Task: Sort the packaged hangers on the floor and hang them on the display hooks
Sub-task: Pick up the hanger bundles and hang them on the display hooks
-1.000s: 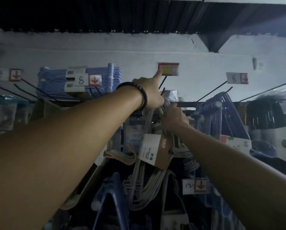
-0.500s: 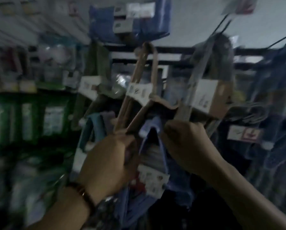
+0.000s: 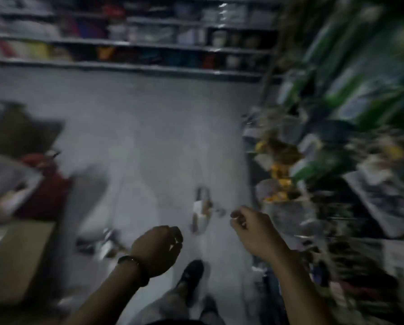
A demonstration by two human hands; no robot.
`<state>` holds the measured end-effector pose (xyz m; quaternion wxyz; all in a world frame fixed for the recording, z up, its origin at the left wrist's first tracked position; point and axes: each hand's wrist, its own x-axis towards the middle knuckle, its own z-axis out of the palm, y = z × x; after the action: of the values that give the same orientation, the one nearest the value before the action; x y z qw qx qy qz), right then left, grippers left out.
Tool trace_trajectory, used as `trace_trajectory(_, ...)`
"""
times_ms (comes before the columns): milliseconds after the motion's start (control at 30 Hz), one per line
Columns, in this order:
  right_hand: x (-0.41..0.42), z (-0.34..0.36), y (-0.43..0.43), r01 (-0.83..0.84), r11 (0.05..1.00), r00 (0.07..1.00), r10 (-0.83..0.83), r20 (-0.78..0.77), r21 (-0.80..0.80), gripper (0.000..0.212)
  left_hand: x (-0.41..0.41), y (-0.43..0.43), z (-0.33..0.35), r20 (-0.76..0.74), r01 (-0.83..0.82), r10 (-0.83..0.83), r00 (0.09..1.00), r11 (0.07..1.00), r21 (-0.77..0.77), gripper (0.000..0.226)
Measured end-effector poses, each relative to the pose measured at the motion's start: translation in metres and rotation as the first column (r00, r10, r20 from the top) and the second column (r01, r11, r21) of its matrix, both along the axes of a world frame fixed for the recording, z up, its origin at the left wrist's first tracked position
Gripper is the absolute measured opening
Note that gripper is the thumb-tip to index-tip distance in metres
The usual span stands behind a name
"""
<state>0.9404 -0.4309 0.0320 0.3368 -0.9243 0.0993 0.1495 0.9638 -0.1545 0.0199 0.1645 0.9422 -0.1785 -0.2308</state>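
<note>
You are no longer gripping the hung packs: your left hand (image 3: 157, 250) and right hand (image 3: 252, 227) are hanging loosely curled, holding nothing. Just beyond them, nearer the right, a blurred pale hanger pack (image 3: 202, 211) with a brown-and-white card is lying on the grey floor (image 3: 149, 137).

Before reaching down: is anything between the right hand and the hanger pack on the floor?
Nothing visible does. The right hand hangs empty, just right of the hanger pack, which lies on bare floor. Blur could hide small things.
</note>
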Motion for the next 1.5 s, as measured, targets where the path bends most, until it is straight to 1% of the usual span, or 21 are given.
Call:
trace_trajectory(67, -0.001, -0.03, 0.056, -0.144, 0.988, 0.983, 0.149, -0.104, 0.056, 0.017, -0.041, 0.058, -0.014, -0.054, -0.181, 0.183, 0.982, 0.982, 0.052, 0.021)
trace_trajectory(100, 0.0, -0.04, 0.081, -0.217, 0.973, 0.963, 0.227, -0.146, 0.078, 0.019, -0.06, 0.083, -0.021, -0.073, -0.265, 0.27, 0.96, 0.961, 0.078, 0.02)
trace_trajectory(167, 0.004, -0.05, 0.129, -0.347, 0.933, 0.908, 0.361, -0.211, 0.1, 0.023, -0.091, 0.124, -0.03, -0.103, -0.382, 0.395, 0.913, 0.915, 0.125, 0.019)
trace_trajectory(267, 0.013, -0.061, 0.19, -0.5, 0.86, 0.814, 0.506, -0.284, 0.101, 0.026, -0.119, 0.169, -0.036, -0.132, -0.529, 0.544, 0.829, 0.838, 0.133, 0.019)
trace_trajectory(367, 0.025, -0.07, 0.247, -0.617, 0.785, 0.73, 0.595, -0.335, 0.049, 0.029, -0.134, 0.207, -0.047, -0.146, -0.585, 0.601, 0.785, 0.798, 0.141, 0.021)
trace_trajectory(533, 0.037, -0.082, 0.336, -0.651, 0.759, 0.705, 0.61, -0.361, 0.011, 0.03, -0.137, 0.272, -0.064, -0.19, -0.628, 0.635, 0.749, 0.771, 0.105, 0.023)
trace_trajectory(600, 0.038, -0.093, 0.371, -0.634, 0.773, 0.713, 0.593, -0.373, 0.016, 0.029, -0.135, 0.303, -0.074, -0.234, -0.637, 0.635, 0.736, 0.767, 0.077, 0.023)
trace_trajectory(700, 0.047, -0.116, 0.41, -0.559, 0.828, 0.757, 0.53, -0.382, 0.042, 0.027, -0.123, 0.345, -0.097, -0.312, -0.661, 0.639, 0.703, 0.749, 0.044, 0.025)
trace_trajectory(833, 0.076, -0.153, 0.434, -0.462, 0.885, 0.78, 0.435, -0.449, 0.054, 0.024, -0.093, 0.387, -0.128, -0.421, -0.728, 0.659, 0.623, 0.686, -0.004, 0.024)
trace_trajectory(900, 0.101, -0.176, 0.436, -0.409, 0.912, 0.787, 0.371, -0.493, 0.032, 0.021, -0.073, 0.4, -0.144, -0.463, -0.76, 0.667, 0.584, 0.65, -0.022, 0.023)
trace_trajectory(1000, 0.148, -0.217, 0.439, -0.389, 0.921, 0.773, 0.331, -0.542, 0.008, 0.014, -0.039, 0.413, -0.178, -0.52, -0.79, 0.671, 0.528, 0.613, -0.012, 0.025)
trace_trajectory(1067, 0.183, -0.248, 0.445, -0.388, 0.922, 0.751, 0.328, -0.573, 0.019, 0.019, -0.013, 0.421, -0.202, -0.563, -0.817, 0.679, 0.471, 0.576, 0.012, 0.024)
trace_trajectory(1133, 0.222, -0.284, 0.455, -0.387, 0.922, 0.718, 0.317, -0.62, 0.023, 0.022, 0.015, 0.43, -0.23, -0.584, -0.843, 0.707, 0.399, 0.533, 0.07, 0.022)
trace_trajectory(1233, 0.279, -0.353, 0.475, -0.391, 0.92, 0.668, 0.279, -0.69, -0.006, 0.019, 0.056, 0.441, -0.285, -0.588, -0.891, 0.765, 0.263, 0.426, 0.155, 0.018)
trace_trajectory(1300, 0.313, -0.408, 0.489, -0.454, 0.891, 0.625, 0.301, -0.72, -0.022, 0.018, 0.081, 0.443, -0.336, -0.612, -0.918, 0.773, 0.168, 0.348, 0.188, 0.012)
trace_trajectory(1333, 0.33, -0.437, 0.499, -0.499, 0.866, 0.597, 0.324, -0.734, -0.023, 0.017, 0.094, 0.444, -0.365, -0.629, -0.929, 0.769, 0.114, 0.306, 0.206, 0.011)
trace_trajectory(1400, 0.358, -0.496, 0.52, -0.563, 0.826, 0.542, 0.36, -0.76, -0.01, 0.015, 0.119, 0.446, -0.428, -0.65, -0.944, 0.758, 0.044, 0.245, 0.222, 0.014)
trace_trajectory(1500, 0.394, -0.598, 0.553, -0.643, 0.766, 0.491, 0.419, -0.764, 0.008, 0.026, 0.158, 0.456, -0.535, -0.708, -0.954, 0.7, -0.091, 0.143, 0.264, 0.022)
